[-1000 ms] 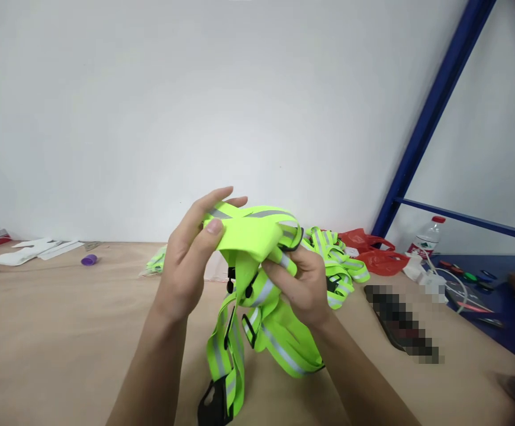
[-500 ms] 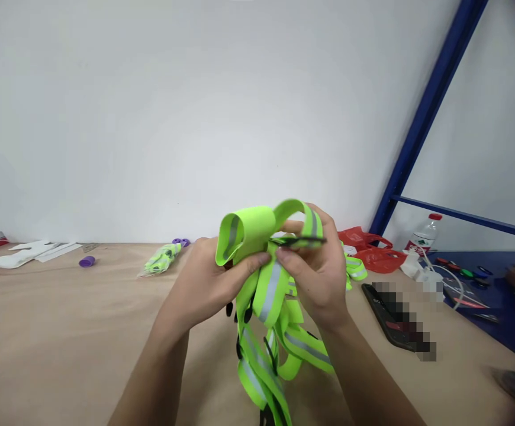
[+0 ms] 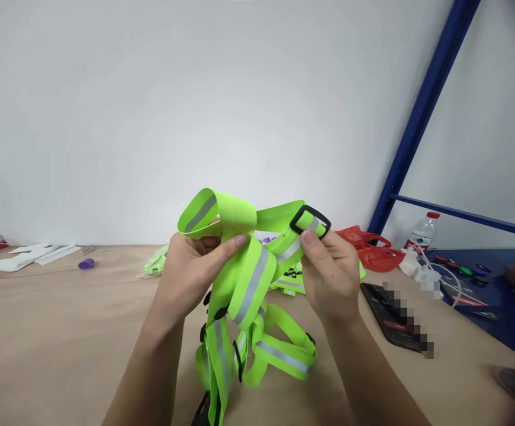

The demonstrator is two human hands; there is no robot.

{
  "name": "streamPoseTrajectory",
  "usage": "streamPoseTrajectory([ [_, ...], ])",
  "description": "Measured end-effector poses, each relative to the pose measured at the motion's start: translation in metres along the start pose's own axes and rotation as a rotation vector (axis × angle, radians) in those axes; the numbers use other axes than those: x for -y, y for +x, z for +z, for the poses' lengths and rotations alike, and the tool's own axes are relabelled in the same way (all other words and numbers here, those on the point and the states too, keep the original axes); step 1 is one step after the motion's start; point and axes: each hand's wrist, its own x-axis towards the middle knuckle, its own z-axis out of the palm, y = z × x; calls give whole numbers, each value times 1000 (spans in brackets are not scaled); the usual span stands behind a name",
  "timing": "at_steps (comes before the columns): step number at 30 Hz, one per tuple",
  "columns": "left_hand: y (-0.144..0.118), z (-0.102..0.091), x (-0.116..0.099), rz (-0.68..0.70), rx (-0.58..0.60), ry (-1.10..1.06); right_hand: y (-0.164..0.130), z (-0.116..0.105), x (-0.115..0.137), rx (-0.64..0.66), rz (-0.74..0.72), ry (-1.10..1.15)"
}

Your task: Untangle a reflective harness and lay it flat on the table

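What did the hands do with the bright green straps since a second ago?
The hands pulled apart, stretching the strap harness wider. The right hand now pinches the strap under the black buckle, which stands up in view. The left hand keeps its grip on the folded loop. The phone and purple cap stayed put.

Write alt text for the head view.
Two bare hands hold up a neon-green reflective strap harness: the left hand pinches a folded loop, the right hand grips the strap below a black buckle. Behind lie a wooden table, a phone and red bags.
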Motion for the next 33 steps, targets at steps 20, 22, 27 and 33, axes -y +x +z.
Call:
streamPoseTrajectory([
  [20, -5, -24, -7, -413, 893, 119, 3, -7, 26, 275, 336, 181],
  [22, -5, -24, -8, -423, 855, 158, 2, -8, 25, 279, 356, 196],
  [27, -2, -26, -6, -315, 743, 445, -4, -7, 27, 336, 420, 92],
  [33, 1, -14, -4, 125, 619, 343, -6, 1, 21, 446, 424, -61],
])
